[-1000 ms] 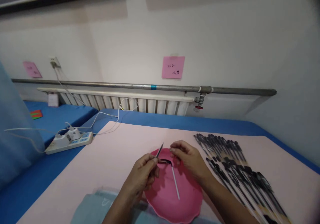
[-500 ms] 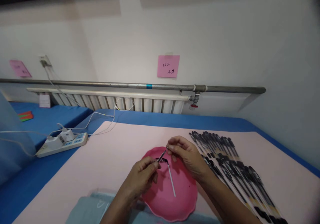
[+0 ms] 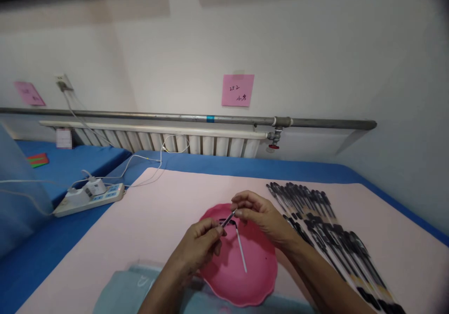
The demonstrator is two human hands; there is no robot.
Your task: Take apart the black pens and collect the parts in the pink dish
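My left hand (image 3: pixel 203 241) pinches a slim dark pen (image 3: pixel 228 218) between thumb and fingertips, over a pink scalloped plate (image 3: pixel 242 288). The pen slants up toward the right. At its upper end, my right hand (image 3: pixel 257 213) closes thumb and fingers around the silvery tip, partly hiding it. Beneath the hands, a thin white stick (image 3: pixel 242 251) lies on the plate, with small black pen parts (image 3: pixel 232 223) by its upper end. The left fingers cover some of these parts.
Rows of black-capped pens (image 3: pixel 336 239) lie on the pink sheet (image 3: pixel 168 201) to the right. A teal cloth (image 3: pixel 119 290) is at the front edge. On the left sits a power strip (image 3: pixel 91 201) with white cables. A radiator (image 3: pixel 196 145) runs along the wall.
The right fingers have shifted slightly at the pen's upper end, and more of its silvery tip shows. The left hand keeps its hold; the whole view has moved a little.
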